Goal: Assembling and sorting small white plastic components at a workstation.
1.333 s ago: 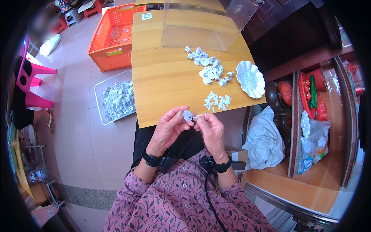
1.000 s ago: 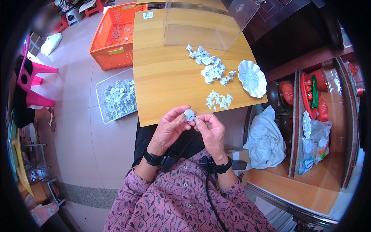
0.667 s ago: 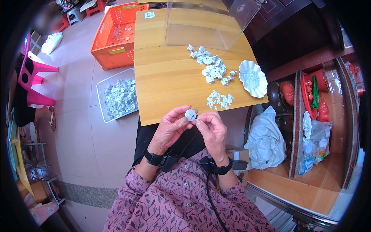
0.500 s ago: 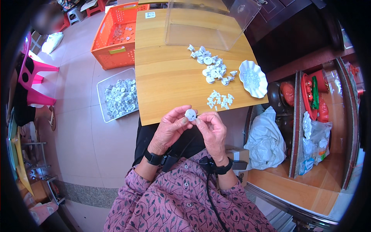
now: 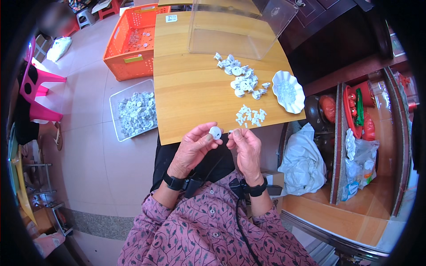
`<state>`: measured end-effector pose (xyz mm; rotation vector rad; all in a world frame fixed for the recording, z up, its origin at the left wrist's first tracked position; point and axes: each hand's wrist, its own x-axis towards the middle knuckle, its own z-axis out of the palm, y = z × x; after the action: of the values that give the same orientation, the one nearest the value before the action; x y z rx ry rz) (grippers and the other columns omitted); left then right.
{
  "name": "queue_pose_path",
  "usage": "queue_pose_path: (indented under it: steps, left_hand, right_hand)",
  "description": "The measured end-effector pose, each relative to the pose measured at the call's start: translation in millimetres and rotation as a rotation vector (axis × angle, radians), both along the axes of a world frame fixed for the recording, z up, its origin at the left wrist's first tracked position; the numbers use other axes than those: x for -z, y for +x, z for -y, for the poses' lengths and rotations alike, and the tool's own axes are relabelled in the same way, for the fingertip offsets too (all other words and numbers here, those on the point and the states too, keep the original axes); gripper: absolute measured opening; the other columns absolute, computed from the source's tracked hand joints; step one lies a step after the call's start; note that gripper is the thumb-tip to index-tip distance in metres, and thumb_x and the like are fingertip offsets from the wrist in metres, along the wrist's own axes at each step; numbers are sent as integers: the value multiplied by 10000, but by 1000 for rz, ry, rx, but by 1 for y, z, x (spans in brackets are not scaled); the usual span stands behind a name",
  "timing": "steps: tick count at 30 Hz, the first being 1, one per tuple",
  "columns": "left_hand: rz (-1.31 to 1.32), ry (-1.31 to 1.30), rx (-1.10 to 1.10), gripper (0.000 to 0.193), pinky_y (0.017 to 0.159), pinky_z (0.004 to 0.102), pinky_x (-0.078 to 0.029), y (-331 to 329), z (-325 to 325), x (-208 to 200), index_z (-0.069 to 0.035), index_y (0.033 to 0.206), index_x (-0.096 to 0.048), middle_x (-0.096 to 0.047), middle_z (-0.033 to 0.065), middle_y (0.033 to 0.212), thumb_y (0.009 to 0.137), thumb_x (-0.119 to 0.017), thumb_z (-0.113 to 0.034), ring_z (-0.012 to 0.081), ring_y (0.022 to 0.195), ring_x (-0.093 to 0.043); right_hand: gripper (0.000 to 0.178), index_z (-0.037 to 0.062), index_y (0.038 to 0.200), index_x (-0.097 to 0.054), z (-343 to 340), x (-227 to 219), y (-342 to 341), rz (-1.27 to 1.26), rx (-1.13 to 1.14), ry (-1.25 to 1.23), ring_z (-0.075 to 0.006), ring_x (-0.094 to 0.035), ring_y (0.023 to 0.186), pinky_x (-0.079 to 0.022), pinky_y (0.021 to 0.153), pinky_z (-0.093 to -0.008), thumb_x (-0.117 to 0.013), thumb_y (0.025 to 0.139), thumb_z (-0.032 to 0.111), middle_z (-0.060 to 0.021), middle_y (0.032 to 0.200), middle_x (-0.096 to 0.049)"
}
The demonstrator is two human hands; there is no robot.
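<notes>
Between thumb and fingers, my left hand (image 5: 194,144) holds a round white plastic disc piece (image 5: 215,132) with a small dark slot, just off the table's near edge. My right hand (image 5: 245,144) is a short gap to its right, thumb and forefinger pinched on a small white plastic piece (image 5: 231,131), mostly covered by the fingertips. Ahead on the table lie a scatter of small white pieces (image 5: 250,116) and, farther back, a heap of white round parts (image 5: 244,82). A scalloped white dish (image 5: 300,103) at the right holds small clear pieces.
A clear plastic box (image 5: 222,42) stands on the far part of the wooden table (image 5: 186,97). Left of the table are an orange crate (image 5: 117,66) and a clear bin (image 5: 116,122) of round parts on the floor. Shelves with bags (image 5: 304,159) stand at the right.
My right hand has drawn away from the disc piece, leaving a gap between the hands. A small white piece now shows at its fingertips. My left hand keeps its hold.
</notes>
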<state>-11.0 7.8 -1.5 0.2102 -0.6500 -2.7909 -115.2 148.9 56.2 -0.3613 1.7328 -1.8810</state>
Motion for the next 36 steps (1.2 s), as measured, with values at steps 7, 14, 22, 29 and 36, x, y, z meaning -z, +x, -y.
queue_pose_path:
  steps: [7,14,22,29,36]
  left_hand:
    - [26,6,-2,378,841,271,-589,0,0,-1,1,1360,-557,-647,204,1254,993,-610,-70,213,999,-701]
    - [29,23,-7,377,839,272,-590,0,1,-3,9,1352,-559,-651,197,1239,988,-618,-68,199,986,-694]
    - [14,29,1,405,863,286,-588,1,1,0,10,1357,-550,-652,170,1231,975,-645,-85,220,1009,-693]
    - [-15,12,0,386,864,279,-587,2,1,0,-16,1355,-564,-636,173,1255,978,-631,-63,196,1021,-678]
    - [-23,12,-1,402,876,290,-583,3,0,-1,-23,1335,-581,-639,146,1257,945,-676,-53,188,1075,-656]
  right_hand:
    - [231,-8,994,-616,0,4,0,12,-12,35,-91,-614,739,-513,690,-242,-601,1026,220,-42,848,-650]
    - [170,-19,1060,-613,1,0,1,4,-53,0,-96,-643,799,-536,749,-246,-600,1018,144,-65,940,-674]
    - [141,-19,1082,-604,4,-6,5,-43,-54,30,-100,-653,822,-536,772,-242,-608,1003,97,-64,962,-675]
    - [63,-13,982,-621,9,-3,10,-424,-57,69,-116,-623,865,-528,770,-249,-647,956,37,-70,999,-627]
    - [76,-16,938,-626,16,-5,15,-552,-43,90,-172,-623,883,-535,759,-284,-687,903,10,-110,1008,-611]
